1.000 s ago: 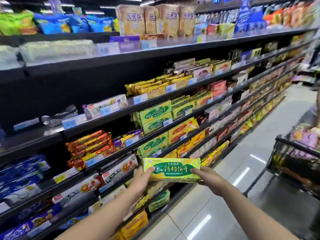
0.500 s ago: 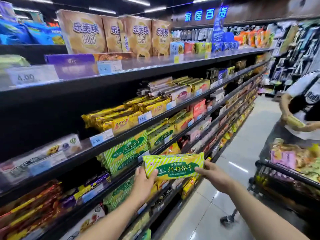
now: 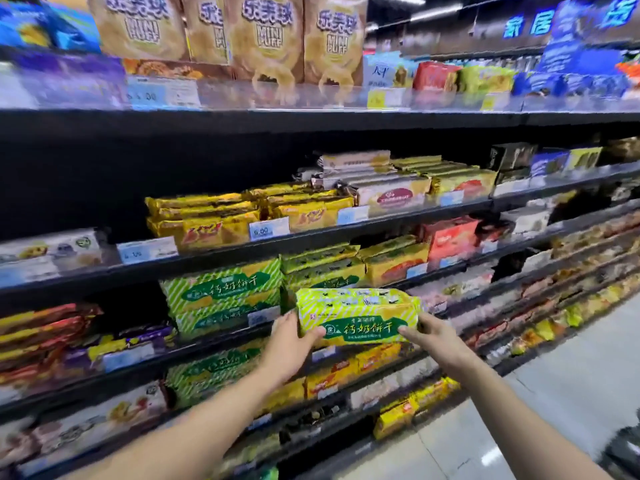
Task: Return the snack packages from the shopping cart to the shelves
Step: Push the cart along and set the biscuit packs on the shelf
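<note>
I hold a green-and-white striped biscuit package [image 3: 356,315] level in front of the shelves, one hand at each end. My left hand [image 3: 289,348] grips its left end and my right hand [image 3: 431,339] grips its right end. Just left of it, matching striped packages [image 3: 221,296] are stacked on a black shelf [image 3: 221,336]. More of the same kind [image 3: 322,268] sit right behind the held package. The shopping cart shows only as a dark corner [image 3: 623,448] at the lower right.
Black shelves run from left to right and are packed with goods: yellow packs [image 3: 204,220] above, red boxes [image 3: 450,237] to the right, big tan puff bags [image 3: 266,32] on top. Grey tiled aisle floor [image 3: 554,393] lies at the right.
The view has swung closer to the shelves and upward. The package has risen to the level of the matching stack. The person by the cart has gone out of view.
</note>
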